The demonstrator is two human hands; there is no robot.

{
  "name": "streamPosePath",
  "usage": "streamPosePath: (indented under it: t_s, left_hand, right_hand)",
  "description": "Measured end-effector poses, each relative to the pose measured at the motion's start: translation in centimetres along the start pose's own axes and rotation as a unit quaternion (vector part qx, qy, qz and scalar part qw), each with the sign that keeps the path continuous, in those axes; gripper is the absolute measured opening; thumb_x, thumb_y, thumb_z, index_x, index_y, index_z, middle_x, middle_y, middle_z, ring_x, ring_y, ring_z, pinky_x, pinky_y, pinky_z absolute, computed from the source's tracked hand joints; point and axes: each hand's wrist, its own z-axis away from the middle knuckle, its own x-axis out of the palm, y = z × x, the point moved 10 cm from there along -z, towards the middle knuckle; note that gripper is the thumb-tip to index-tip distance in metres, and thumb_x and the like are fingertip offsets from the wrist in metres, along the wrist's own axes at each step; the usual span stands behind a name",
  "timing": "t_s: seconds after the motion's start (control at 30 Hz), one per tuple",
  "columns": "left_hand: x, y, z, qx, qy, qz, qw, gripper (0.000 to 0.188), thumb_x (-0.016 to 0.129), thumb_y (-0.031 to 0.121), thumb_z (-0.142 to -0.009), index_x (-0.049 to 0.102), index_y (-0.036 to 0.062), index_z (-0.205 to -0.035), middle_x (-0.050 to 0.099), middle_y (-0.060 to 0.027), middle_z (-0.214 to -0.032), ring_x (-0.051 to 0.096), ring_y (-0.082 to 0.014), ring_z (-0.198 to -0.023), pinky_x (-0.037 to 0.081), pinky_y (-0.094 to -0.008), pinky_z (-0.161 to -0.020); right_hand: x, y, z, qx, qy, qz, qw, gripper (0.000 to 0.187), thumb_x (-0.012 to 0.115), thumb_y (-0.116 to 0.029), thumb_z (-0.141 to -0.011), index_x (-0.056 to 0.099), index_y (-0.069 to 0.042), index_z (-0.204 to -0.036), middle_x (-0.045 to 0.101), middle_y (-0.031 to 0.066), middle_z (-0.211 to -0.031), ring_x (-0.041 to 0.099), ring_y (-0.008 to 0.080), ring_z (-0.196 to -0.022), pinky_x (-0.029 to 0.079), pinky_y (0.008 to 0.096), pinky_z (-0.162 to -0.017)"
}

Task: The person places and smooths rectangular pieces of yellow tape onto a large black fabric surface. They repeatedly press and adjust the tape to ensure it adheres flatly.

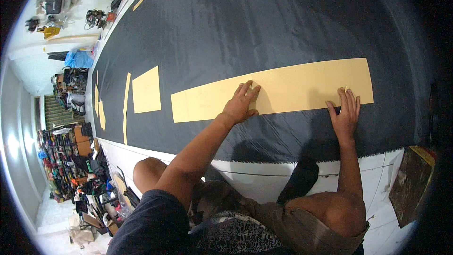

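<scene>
Left hand (242,103), fingers loosely spread, rests on the middle of the long yellow strip (292,89), gripping nothing visible. Right hand (347,113) touches the strip's wider right part, fingers extended; whether it pinches anything is unclear. The strip's long axis runs left-right, narrow end left. Black cloth (236,23) stretches broadly beyond its far edge, more narrowly nearside.

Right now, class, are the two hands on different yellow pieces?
No, the left hand and right hand both rest on the long piece.
</scene>
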Motion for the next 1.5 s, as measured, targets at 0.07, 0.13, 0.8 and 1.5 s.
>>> streamPosePath:
  t_s: [0.07,0.13,0.8,1.5]
  left_hand:
    - [-0.7,-0.1,-0.1,0.016,0.007,0.008,1.000,0.096,0.087,0.026,-0.073,0.036,0.0168,-0.154,0.025,-0.0184,-0.161,0.026,-0.0409,-0.148,0.034,-0.0478,-0.119]
    - [0.0,0.4,-0.6,0.052,0.011,0.015,0.998,0.095,0.086,0.026,-0.074,0.036,0.0146,-0.154,0.025,-0.0190,-0.162,0.024,-0.0404,-0.149,0.028,-0.0468,-0.121]
    - [1.5,34.0,-16.1,0.233,-0.099,-0.012,0.967,0.052,0.041,0.045,-0.103,0.056,0.0130,-0.141,0.049,-0.0206,-0.146,0.040,-0.0404,-0.138,0.037,-0.0500,-0.115]
    - [3.4,35.8,-16.5,0.125,0.002,-0.149,0.981,0.074,0.060,0.057,-0.092,0.036,0.0232,-0.153,0.043,-0.0092,-0.127,0.043,-0.0353,-0.128,0.053,-0.0653,-0.092]
  right_hand:
    - [0.1,0.0,-0.3,-0.002,0.000,-0.009,1.000,0.058,0.071,-0.040,-0.090,0.057,-0.006,-0.134,0.059,0.0178,-0.136,0.047,0.0350,-0.137,0.023,0.0592,-0.118]
    - [-0.1,1.0,0.3,0.009,0.020,0.011,1.000,0.061,0.073,-0.041,-0.087,0.058,-0.007,-0.135,0.059,0.0178,-0.136,0.047,0.0365,-0.137,0.024,0.0600,-0.117]
    - [-0.8,0.7,-0.7,0.041,-0.052,-0.082,0.994,0.068,0.075,-0.039,-0.083,0.054,-0.001,-0.134,0.050,0.0261,-0.140,0.036,0.0496,-0.137,0.021,0.0656,-0.116]
    - [-9.8,13.4,1.9,0.226,0.083,-0.179,0.954,0.024,0.058,-0.017,-0.102,0.068,0.000,-0.117,0.068,0.0160,-0.110,0.068,0.0263,-0.095,0.053,0.0344,-0.080]
